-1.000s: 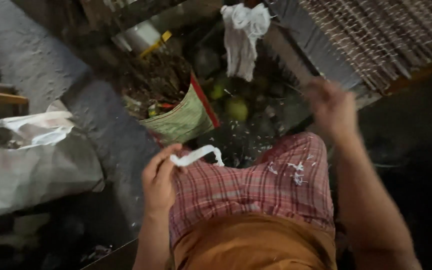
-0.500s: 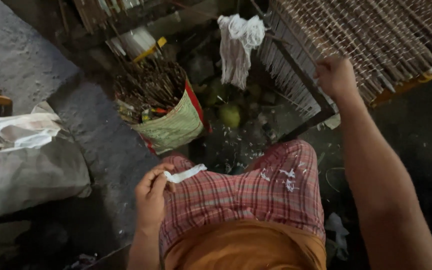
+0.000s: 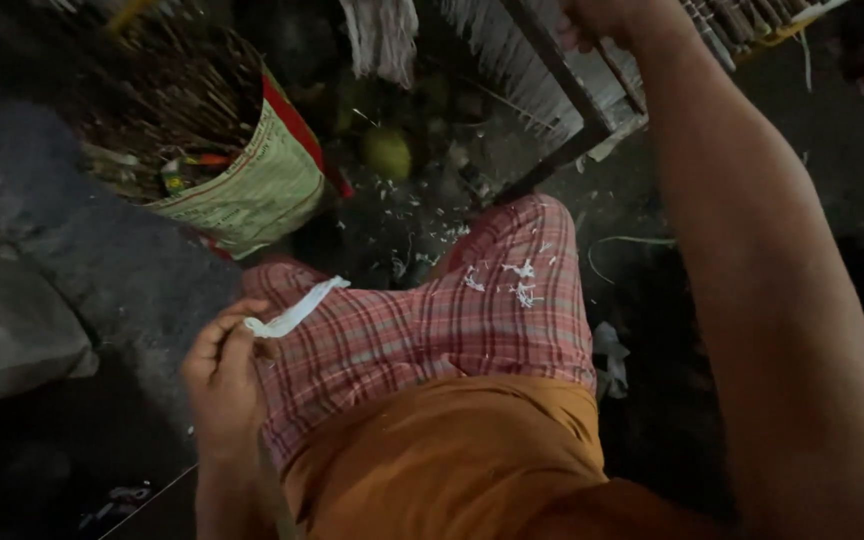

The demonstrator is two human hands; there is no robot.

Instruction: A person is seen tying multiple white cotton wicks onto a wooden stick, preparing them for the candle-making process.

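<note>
At ten o'clock, a green woven sack with red trim [image 3: 252, 185] packed with thin brown sticks [image 3: 167, 90]. Toward twelve, a round green fruit [image 3: 388, 152] on dark ground, white shavings [image 3: 402, 215] scattered near. Lower left, a grey crumpled bag [image 3: 2, 320].

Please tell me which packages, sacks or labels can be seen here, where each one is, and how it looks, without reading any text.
Woven sack: upper left on the floor, open-topped, pale green with dark print and a red edge, full of thin sticks.
Small wrapper: inside the sack's mouth, green and red; details unclear.
</note>
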